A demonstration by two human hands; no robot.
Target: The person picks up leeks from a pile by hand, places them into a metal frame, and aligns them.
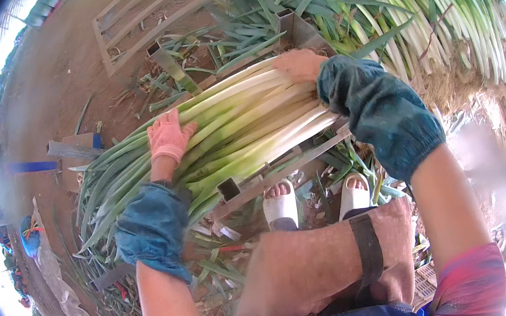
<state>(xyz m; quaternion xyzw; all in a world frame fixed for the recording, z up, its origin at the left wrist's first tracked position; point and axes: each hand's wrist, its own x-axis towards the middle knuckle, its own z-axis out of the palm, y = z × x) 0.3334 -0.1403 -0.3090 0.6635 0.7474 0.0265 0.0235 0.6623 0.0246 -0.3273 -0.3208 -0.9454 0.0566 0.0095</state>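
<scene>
Green-white leeks (242, 121) lying under left hand (170, 135) | that one's spread, not clenched | right hand (299, 65) by their root ends, can't tell if gripping | imo press lightly, keep ends level

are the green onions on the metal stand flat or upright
Lying flat: the green onions stretch sideways across the metal stand, leafy tops at left, white ends by the right hand.

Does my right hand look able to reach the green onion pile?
Probably yes: your right hand is at the root end of the bunch, and the pile lies close beyond; only a metal bracket partly intervenes.
</scene>
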